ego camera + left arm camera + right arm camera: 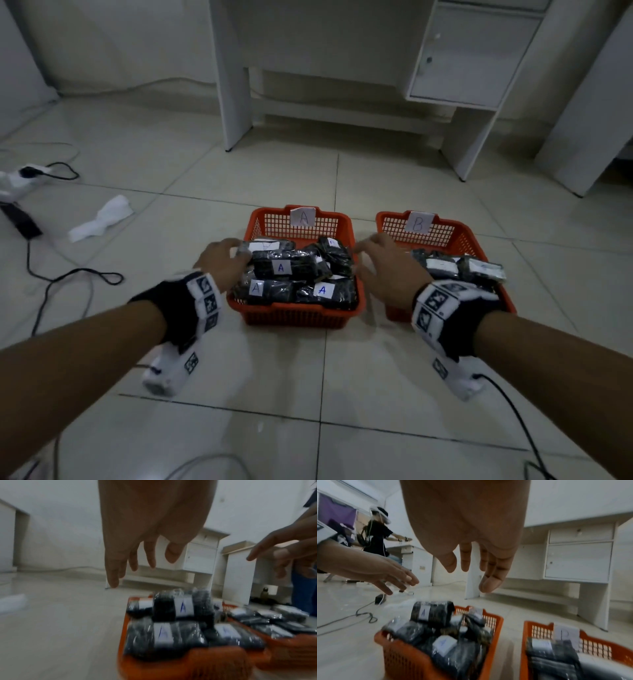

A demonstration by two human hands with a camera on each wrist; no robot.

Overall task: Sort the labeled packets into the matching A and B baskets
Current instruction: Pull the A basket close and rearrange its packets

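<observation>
Two orange baskets stand side by side on the tiled floor. Basket A (294, 318) on the left is heaped with black wrapped packets (284, 267) bearing white A labels. Basket B (476, 240) on the right holds several similar packets (462, 269). My left hand (222, 260) hovers over basket A's left edge, fingers relaxed and holding nothing (137, 563). My right hand (383, 263) hovers between the two baskets at A's right edge, fingers spread and holding nothing (471, 566).
A white desk with a cabinet (472, 68) stands behind the baskets. At left, black cables (68, 274), a white cloth (102, 219) and a power strip (20, 178) lie on the floor. Another person (376, 534) stands far off.
</observation>
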